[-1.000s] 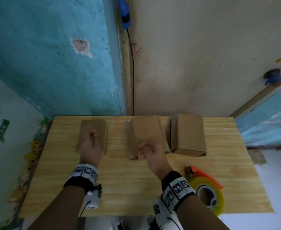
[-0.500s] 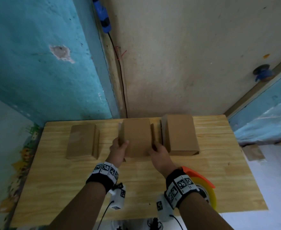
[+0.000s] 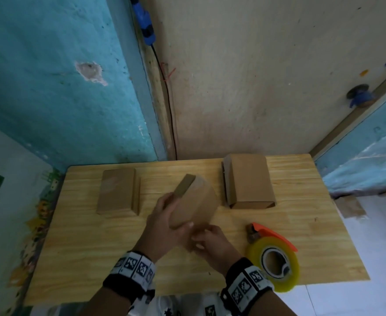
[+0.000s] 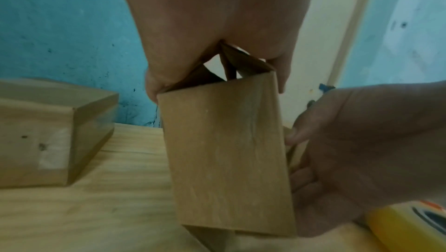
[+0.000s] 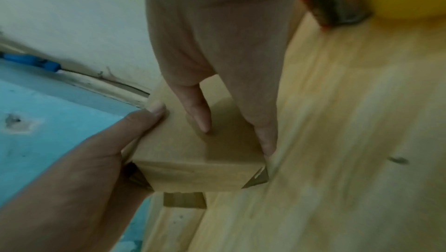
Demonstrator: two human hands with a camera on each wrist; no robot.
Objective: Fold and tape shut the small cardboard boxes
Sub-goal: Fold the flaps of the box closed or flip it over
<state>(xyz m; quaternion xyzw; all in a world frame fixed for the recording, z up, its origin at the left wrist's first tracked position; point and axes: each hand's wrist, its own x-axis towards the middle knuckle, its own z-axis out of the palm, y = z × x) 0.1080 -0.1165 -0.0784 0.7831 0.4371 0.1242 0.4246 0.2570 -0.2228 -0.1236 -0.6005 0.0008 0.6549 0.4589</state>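
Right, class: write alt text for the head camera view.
Both hands, left hand and right hand, hold a small cardboard box tilted above a wooden table. Two more boxes lie behind; a yellow tape dispenser sits right.

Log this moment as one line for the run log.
step: folding middle box | left hand: grips box, lifted and tilted | right hand: at its near end | tape roll: on table, untouched
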